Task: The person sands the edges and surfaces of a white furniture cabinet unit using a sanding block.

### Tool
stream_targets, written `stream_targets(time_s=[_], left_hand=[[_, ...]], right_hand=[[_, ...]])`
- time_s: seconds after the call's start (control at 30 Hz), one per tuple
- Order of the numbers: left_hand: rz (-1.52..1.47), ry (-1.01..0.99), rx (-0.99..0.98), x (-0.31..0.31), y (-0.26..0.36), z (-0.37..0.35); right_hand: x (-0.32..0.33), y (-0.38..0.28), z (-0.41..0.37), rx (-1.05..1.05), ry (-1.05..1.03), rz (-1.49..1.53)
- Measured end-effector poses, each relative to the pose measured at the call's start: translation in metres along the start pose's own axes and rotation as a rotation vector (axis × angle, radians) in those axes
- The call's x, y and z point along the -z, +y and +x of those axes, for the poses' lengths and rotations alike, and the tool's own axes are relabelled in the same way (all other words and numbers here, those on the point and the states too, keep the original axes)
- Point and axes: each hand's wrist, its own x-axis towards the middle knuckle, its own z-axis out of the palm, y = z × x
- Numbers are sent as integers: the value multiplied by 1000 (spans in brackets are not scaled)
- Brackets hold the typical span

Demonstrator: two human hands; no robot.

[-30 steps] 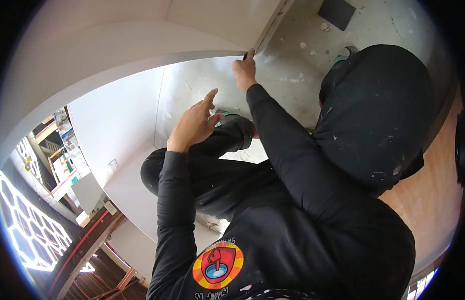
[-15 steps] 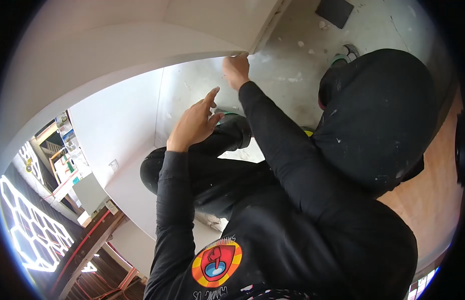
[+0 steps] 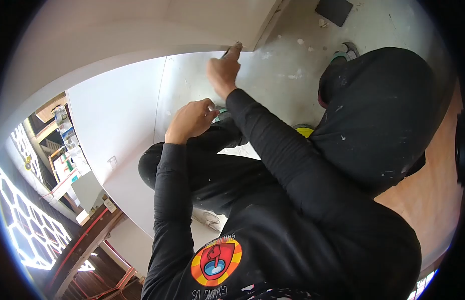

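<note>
Bending low over the spotted grey floor, the person in front of me has both knees wide apart, and from the head view I can't tell whether they squat or sit. Their right hand is up at the lower edge of a big pale panel, just beside its corner, one finger stretched along that edge. The rest of its fingers are folded in narrow round a small dark thing; only a sliver shows, so I can't say what it is. The panel itself spans the upper left, its long edge looking curved from up here.

Nearer the body, the left hand hangs apart from the panel, its fingers loosely bent, with a little gap between thumb and forefinger. Behind it lie the left shoe and a bent black trouser leg. A white board stands off to that side, with lit hexagon lamps well beyond it.

Close by the right knee I see part of a yellow round thing, and farther out a dark square lies flat on the floor
</note>
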Motion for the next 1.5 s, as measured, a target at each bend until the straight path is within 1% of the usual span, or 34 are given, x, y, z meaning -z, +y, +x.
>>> stream_targets(time_s=[0.03, 0.07, 0.1, 0.2, 0.23, 0.27, 0.3, 0.33, 0.37, 0.4, 0.47, 0.53, 0.6, 0.63, 0.7, 0.73, 0.77, 0.8, 0.83, 0.87, 0.9, 0.93, 0.97, 1.0, 1.03, 1.13, 1.17, 1.23, 1.27, 1.3, 1.33, 1.37, 1.4, 1.5], left_hand=[[-79, 12, 3, 3, 0, 3], [-51, 15, 14, 3, 0, 1], [-51, 23, 6, 1, -2, 1], [-8, 51, 20, -4, -10, 4], [-17, 93, -35, 0, -8, 6], [-22, 117, -91, 0, -6, 4], [-13, 102, -96, 2, -4, 3], [6, 41, -47, 6, -1, 5], [19, -16, 7, 9, 0, 5], [-31, 45, -5, 6, -1, 3], [-29, 44, -4, 4, -6, 7], [-33, 36, 14, -1, -7, 4], [-71, 40, 17, -2, -6, 2], [-63, 28, 16, -6, -9, 1], [-206, 76, -66, -12, -13, 2], [-207, 78, -66, -13, -13, 2], [-188, 63, -38, -14, -13, 1], [-167, 45, -10, -14, -14, 1], [-165, 41, -6, -14, -15, 2], [-128, 54, -41, -14, -16, 3], [-92, 69, -78, -13, -16, 5], [-92, 67, -80, -11, -13, 5], [-171, 73, -98, -10, -11, 4], [-250, 78, -116, -7, -7, 3], [-250, 77, -118, -4, -4, 3], [-238, 53, -90, 0, 0, 3], [-224, 42, -78, 1, 0, 4], [-210, 22, -63, 0, 0, 3], [-199, 21, -51, -1, 0, 4], [-188, 21, -39, -1, 0, 5], [-190, 16, -36, 0, 0, 4], [-203, 19, -47, 2, 2, 4], [-217, 30, -61, 5, 4, 6], [-233, 8, -83, 8, 5, 8]], right_hand=[[-2, -6, -4, -20, -14, 70], [-10, 20, 7, 69, -6, 90], [-5, 33, 24, 64, -44, 94], [14, 34, 39, 29, -179, 114], [21, 28, 37, 13, -227, 122], [9, 17, 14, 19, -170, 36], [-3, 6, -10, 22, -107, -46], [-11, -4, -28, 22, -147, -88], [-27, 17, -20, 89, -149, 114], [-37, 41, -5, 125, -165, -44], [-28, 48, 11, 171, -106, -112], [20, 71, 48, -34, -179, -31], [41, 89, 72, -166, -99, 50], [42, 89, 73, -150, -54, 71], [44, 88, 72, -115, 34, 111], [50, 68, 60, -250, -59, 169], [51, 64, 56, -388, -151, 227], [52, 59, 56, -392, -152, 230], [52, 62, 60, -291, -255, 304], [51, 65, 62, -188, -356, 377], [46, 68, 61, -192, -354, 377], [40, 68, 59, -236, -287, 662], [36, 68, 57, -278, -212, 946], [35, 69, 57, -228, -289, 881], [34, 59, 55, -227, -286, 881], [25, 25, 51, -460, -101, 688], [26, 29, 61, -464, -100, 687], [43, 37, 76, -397, -221, 731], [52, 38, 80, -388, -253, 679], [47, 38, 79, -389, -253, 682], [39, 42, 75, -374, -205, 757], [34, 29, 65, -355, -158, 829], [30, 14, 55, -501, -36, 828], [34, 25, 66, -463, -83, 838]])
